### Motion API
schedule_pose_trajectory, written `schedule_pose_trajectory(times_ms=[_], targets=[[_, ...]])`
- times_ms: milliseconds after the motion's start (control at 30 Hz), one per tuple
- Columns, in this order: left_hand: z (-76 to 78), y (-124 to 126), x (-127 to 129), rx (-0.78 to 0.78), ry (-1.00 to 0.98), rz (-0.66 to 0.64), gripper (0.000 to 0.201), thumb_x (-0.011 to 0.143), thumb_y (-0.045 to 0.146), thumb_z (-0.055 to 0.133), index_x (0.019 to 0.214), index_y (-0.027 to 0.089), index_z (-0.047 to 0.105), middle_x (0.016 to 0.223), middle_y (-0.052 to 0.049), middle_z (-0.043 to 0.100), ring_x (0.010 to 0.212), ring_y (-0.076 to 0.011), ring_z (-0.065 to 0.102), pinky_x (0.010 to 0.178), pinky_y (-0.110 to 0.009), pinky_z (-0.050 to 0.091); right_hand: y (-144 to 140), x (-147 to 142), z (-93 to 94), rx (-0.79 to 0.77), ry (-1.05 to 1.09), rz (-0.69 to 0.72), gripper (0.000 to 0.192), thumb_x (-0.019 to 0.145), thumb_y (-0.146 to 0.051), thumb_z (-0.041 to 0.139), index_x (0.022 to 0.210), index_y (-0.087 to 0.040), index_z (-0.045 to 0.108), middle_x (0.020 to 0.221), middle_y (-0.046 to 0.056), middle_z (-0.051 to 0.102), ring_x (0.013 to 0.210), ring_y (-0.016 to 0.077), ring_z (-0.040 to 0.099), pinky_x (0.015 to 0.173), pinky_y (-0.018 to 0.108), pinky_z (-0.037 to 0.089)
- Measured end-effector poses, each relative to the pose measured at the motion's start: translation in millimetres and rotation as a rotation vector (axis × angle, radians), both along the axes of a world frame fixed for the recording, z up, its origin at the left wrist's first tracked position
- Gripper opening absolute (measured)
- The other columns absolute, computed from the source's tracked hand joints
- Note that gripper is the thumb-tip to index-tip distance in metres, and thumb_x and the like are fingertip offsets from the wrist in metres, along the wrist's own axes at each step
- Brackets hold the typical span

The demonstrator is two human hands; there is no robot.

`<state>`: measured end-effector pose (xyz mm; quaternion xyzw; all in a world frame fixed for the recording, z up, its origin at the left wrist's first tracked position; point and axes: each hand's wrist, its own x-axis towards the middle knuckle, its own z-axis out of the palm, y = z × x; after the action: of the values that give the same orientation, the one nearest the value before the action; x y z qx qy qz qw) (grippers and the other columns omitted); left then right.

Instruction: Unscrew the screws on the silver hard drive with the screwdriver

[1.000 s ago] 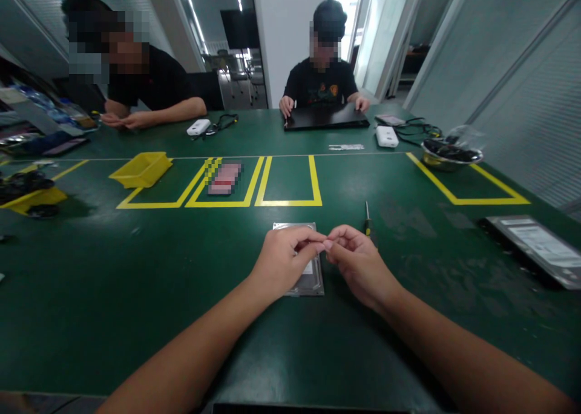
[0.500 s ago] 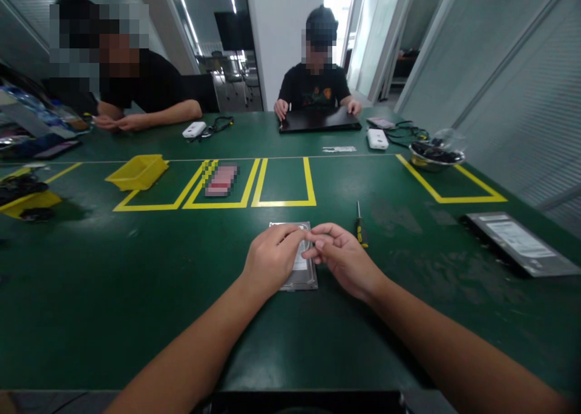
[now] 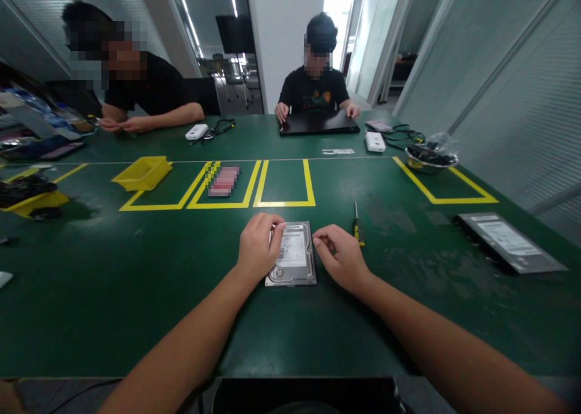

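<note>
A silver hard drive [image 3: 297, 250] with a white label lies flat on the green table. My left hand [image 3: 258, 244] is closed over its left edge, thumb and fingertips together above the label's upper left corner. Along the opposite edge my right hand [image 3: 342, 256] is curled, its thumb and forefinger pinched close to the drive's side. Whether either fingertip pinch has something small in it is hidden. Just beyond the right hand lies a screwdriver [image 3: 358, 229] with a black and yellow handle.
A larger drive-like metal unit [image 3: 512, 241] lies at right. Yellow tape [image 3: 284, 204] marks areas holding a yellow bin [image 3: 143, 173] and a pink pixelated object [image 3: 224, 181]. A metal bowl [image 3: 431, 160] holds dark items. Two people sit opposite, one with hands on a black panel [image 3: 320, 123].
My hands, fingertips together above the hard drive before, have parted to its two sides. The drive's label now shows more fully. The view has shifted slightly.
</note>
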<state>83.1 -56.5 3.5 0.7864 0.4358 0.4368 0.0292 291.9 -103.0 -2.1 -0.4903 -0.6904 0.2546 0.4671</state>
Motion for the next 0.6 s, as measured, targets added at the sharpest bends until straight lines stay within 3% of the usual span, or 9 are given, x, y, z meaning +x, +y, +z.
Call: schedule_pose_trajectory(times_ms=[233, 600], targets=[[-10.0, 16, -7, -0.094, -0.085, 0.041, 0.01, 0.092, 0.02, 0.054, 0.091, 0.016, 0.063, 0.086, -0.003, 0.065, 0.079, -0.0173, 0.061, 0.074, -0.029, 0.045, -2, 1, -0.3, 0.142, -0.325, 0.041, 0.021, 0.095, -0.028, 0.05, 0.102, -0.017, 0.066, 0.099, 0.01, 0.059, 0.096, 0.0224, 0.056, 0.089, 0.04, 0.048], [-17.2, 25, -13, -0.206, -0.187, 0.092, 0.016, 0.092, 0.029, 0.054, 0.086, 0.018, 0.063, 0.079, -0.002, 0.066, 0.073, -0.0167, 0.061, 0.069, -0.027, 0.046, -28, 13, -3.9, 0.134, -0.652, 0.133, 0.061, 0.088, -0.058, 0.058, 0.134, -0.018, 0.06, 0.146, 0.023, 0.042, 0.13, 0.0382, 0.043, 0.105, 0.057, 0.039]])
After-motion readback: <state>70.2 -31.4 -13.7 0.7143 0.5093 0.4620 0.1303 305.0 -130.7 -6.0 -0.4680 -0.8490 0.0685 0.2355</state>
